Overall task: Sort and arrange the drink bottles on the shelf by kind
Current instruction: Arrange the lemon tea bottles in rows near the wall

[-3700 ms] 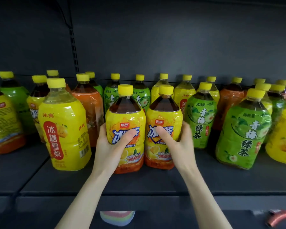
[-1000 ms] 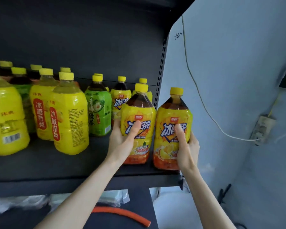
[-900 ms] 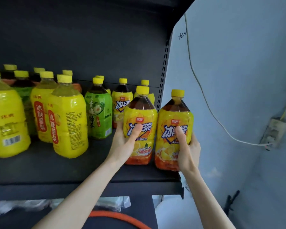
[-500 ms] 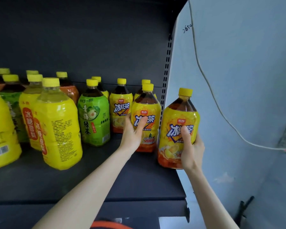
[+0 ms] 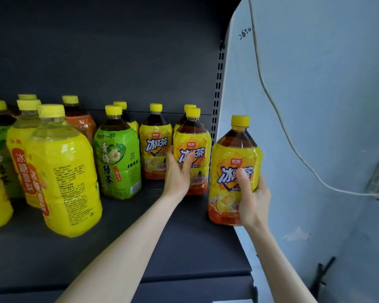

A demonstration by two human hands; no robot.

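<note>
Yellow-labelled tea bottle (image 5: 192, 138) now pushed back, right of the green bottle (image 5: 116, 158), left hand (image 5: 175, 171) wrapped round it; twin bottle (image 5: 234, 154) clamped in right hand (image 5: 253, 197), next in.

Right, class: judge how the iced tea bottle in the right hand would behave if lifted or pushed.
Probably heavy: the iced tea bottle looks filled to its neck. Likely tippy if pushed high, being tall. Its glossy wrap may slip in the right hand.

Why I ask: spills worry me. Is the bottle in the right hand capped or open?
Capped: a yellow cap sits on the neck of the iced tea bottle that the right hand grips.
</note>
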